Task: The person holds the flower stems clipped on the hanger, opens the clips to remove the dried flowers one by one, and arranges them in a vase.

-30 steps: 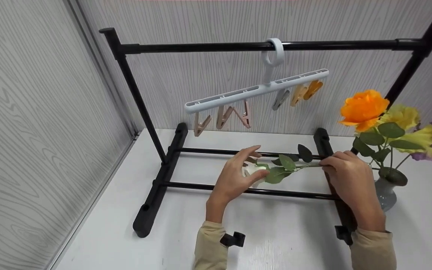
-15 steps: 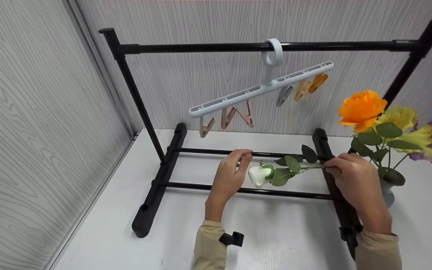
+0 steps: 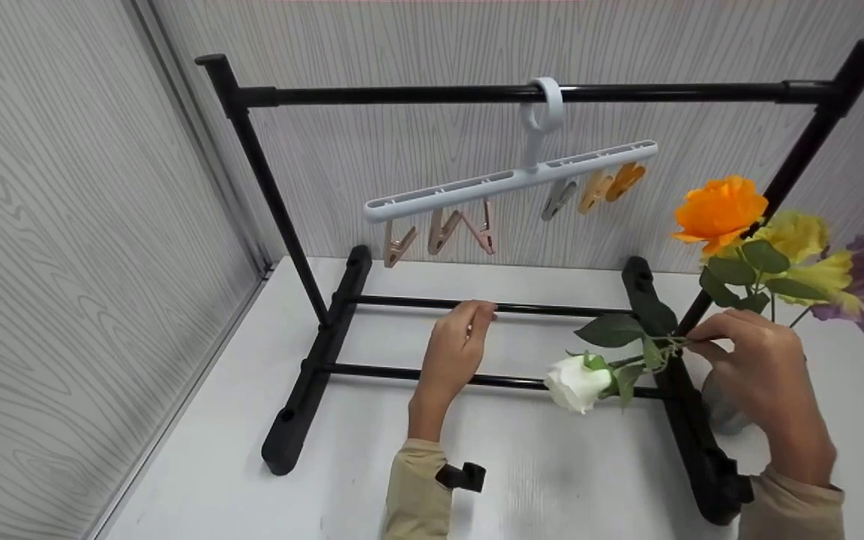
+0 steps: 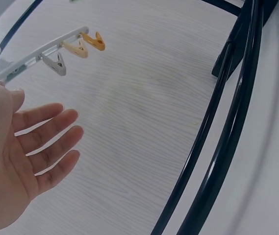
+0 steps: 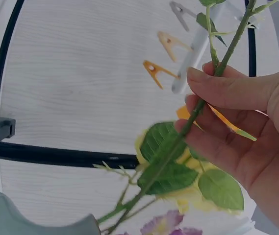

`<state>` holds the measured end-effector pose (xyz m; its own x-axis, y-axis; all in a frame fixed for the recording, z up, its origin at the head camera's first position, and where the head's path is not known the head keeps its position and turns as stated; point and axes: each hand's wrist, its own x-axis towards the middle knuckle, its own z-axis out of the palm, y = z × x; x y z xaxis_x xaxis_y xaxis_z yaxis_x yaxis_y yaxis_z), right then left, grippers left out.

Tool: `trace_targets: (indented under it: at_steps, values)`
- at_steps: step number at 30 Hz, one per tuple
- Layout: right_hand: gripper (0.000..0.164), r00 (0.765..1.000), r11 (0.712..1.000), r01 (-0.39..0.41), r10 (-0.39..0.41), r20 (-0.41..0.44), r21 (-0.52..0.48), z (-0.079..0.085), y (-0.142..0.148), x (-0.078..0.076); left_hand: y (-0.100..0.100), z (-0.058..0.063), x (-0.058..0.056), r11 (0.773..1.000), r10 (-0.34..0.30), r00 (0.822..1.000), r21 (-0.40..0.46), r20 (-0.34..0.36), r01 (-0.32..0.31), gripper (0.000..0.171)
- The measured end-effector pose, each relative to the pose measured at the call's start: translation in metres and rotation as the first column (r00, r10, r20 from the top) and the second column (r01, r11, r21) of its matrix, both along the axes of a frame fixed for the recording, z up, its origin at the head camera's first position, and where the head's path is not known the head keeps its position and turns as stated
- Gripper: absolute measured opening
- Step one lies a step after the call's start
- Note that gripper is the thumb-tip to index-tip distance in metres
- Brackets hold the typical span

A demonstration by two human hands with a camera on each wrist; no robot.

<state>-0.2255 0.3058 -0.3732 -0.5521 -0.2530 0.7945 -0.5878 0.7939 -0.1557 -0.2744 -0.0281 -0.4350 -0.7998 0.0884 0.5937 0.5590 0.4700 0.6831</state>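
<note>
My right hand (image 3: 758, 367) pinches the green stem (image 5: 198, 110) of a white rose (image 3: 578, 383) between thumb and fingers. The bloom points left over the rack's lower bars and droops slightly. Under this hand, a grey vase (image 3: 728, 405) is mostly hidden, though its edge (image 5: 41, 223) shows in the right wrist view. The stem runs down beside that edge; whether its end is inside I cannot tell. An orange flower (image 3: 721, 214), yellow flowers and purple flowers (image 3: 863, 277) rise behind the hand. My left hand (image 3: 451, 352), holding nothing, hovers near the lower bars with relaxed fingers.
A black rack (image 3: 402, 95) stands on the white table (image 3: 199, 450). From its top bar hangs a pale blue clip hanger (image 3: 447, 196) with several pegs, among them an orange peg (image 3: 625, 182). Patterned grey panels close off the left and back.
The left hand has let go of the white bloom and drawn back. The right hand has moved right and nearer with the rose, which tips down. The hanger sways.
</note>
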Motion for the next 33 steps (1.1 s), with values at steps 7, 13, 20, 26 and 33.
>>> trace_targets:
  at_steps: [7, 13, 20, 26, 33]
  values:
    - [0.032, 0.998, 0.998, 0.029, -0.026, 0.053, -0.056, 0.006, 0.019, 0.012, -0.001, -0.002, -0.001, 1.000, -0.011, 1.000, -0.003, 0.000, 0.011, 0.033]
    - [0.032, 0.996, 0.996, 0.036, -0.029, 0.084, -0.083, 0.008, 0.026, 0.017, -0.003, -0.005, -0.002, 1.000, -0.003, 1.000, -0.012, 0.017, 0.003, 0.034]
    - [0.030, 0.991, 0.991, 0.061, -0.046, 0.129, -0.117, 0.012, 0.035, 0.023, -0.002, -0.007, -0.002, 1.000, -0.014, 0.999, 0.008, 0.033, 0.013, 0.034]
    - [0.027, 0.986, 0.975, 0.125, -0.102, 0.130, -0.182, 0.011, 0.046, 0.023, -0.002, -0.007, -0.003, 1.000, -0.020, 0.999, 0.003, 0.029, 0.020, 0.033]
    - [0.032, 0.992, 0.851, 0.024, 0.045, 0.119, -0.525, -0.004, 0.061, 0.020, -0.002, -0.008, -0.004, 1.000, -0.019, 0.999, -0.006, 0.035, 0.019, 0.034]
